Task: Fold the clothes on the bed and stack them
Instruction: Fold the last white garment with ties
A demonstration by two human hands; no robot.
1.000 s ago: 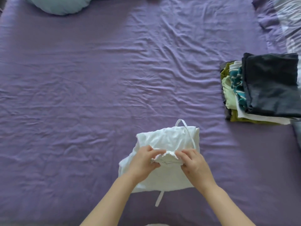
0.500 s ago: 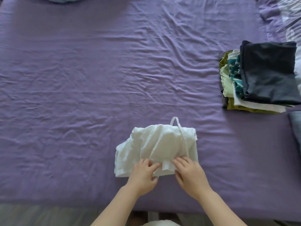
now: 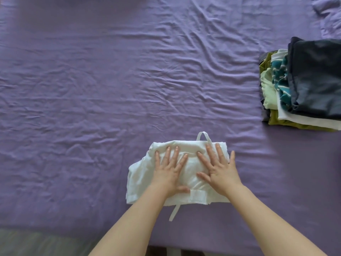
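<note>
A folded white garment (image 3: 140, 174) lies near the front edge of the purple bed (image 3: 110, 89). One white strap loops out at its far side and another trails from its near edge. My left hand (image 3: 168, 169) presses flat on the garment's left half with fingers spread. My right hand (image 3: 216, 167) presses flat on its right half, fingers straight and spread. A stack of folded clothes (image 3: 302, 85) sits at the right side of the bed, with a dark navy piece on top and green, teal and white pieces beneath.
The bed's front edge runs along the bottom, with grey floor (image 3: 36, 244) beyond it at lower left. A rumpled lighter fabric (image 3: 328, 8) lies at the top right corner. Wrinkled purple sheet stretches between the garment and the stack.
Both hands let go of the garment's edge after folding it over, and now lie flat on top, pressing it down. The view has shifted left, so the stack sits closer to the right edge.
</note>
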